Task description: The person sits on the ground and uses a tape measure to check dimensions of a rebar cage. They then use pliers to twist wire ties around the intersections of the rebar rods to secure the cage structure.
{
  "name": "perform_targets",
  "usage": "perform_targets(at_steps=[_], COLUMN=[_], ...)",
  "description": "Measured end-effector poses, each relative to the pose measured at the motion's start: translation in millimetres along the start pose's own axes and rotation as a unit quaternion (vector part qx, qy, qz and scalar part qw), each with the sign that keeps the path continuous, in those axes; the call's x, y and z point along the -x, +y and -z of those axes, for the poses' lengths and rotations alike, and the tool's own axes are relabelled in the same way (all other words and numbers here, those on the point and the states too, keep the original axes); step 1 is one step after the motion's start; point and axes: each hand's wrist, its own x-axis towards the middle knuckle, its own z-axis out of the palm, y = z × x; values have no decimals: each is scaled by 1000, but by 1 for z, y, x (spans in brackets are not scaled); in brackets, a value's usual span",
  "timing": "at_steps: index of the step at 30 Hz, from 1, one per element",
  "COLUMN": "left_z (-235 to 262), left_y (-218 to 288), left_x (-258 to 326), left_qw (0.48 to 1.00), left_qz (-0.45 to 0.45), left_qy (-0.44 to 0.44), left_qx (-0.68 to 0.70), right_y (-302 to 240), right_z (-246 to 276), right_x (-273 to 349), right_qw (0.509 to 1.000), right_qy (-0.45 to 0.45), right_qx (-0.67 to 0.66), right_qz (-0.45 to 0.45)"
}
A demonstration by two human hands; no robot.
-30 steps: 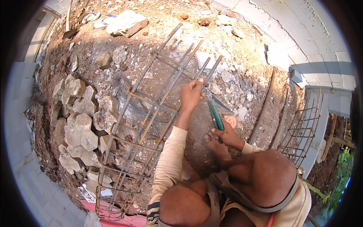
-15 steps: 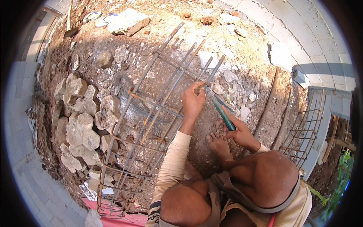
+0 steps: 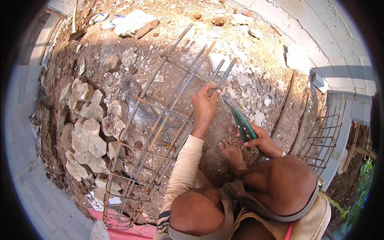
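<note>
A long rebar cage [image 3: 151, 79] of ribbed bars and square stirrups lies along the ground, rusty in places. At its far right corner my left hand [image 3: 204, 107] is closed, fingertips pinched against the stirrup; what they grip there is too small to make out. My right hand [image 3: 262, 141] is wrapped around the green handles of a pair of pincers [image 3: 241, 121]. The handles are spread apart. The metal head of the pincers points at the stirrup corner, just right of my left fingertips and a little apart from the bar.
Broken concrete pavers [image 3: 89, 138] are piled left of the cage. Another rebar cage [image 3: 320, 138] stands at the right by a grey block wall [image 3: 340, 52]. A pipe [image 3: 285, 106] runs over the soil. My bare foot [image 3: 232, 154] is beside the pincers. Sandals [image 3: 114, 22] lie at the far left.
The pincers' handles have opened from close together to spread apart. Their head has drawn back slightly from the stirrup corner. My left hand stays at that corner.
</note>
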Motion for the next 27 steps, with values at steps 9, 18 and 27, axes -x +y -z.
perform_targets(at_steps=[9, 18, 27], left_z=[4, -17, -15], left_y=[4, 7, -5], left_x=[1, 14, 13], left_qw=[998, 958, 957], left_qz=[-5, -198, -239], left_qy=[-3, 137, 100], left_qx=[-61, -155, -128], right_y=[11, 22, 28], right_z=[7, 3, 9], right_x=[-12, -13, -7], right_qw=[997, 997, 996], right_qy=[68, 67, 83], right_qx=[-24, -7, -19], right_qz=[4, 33, 32])
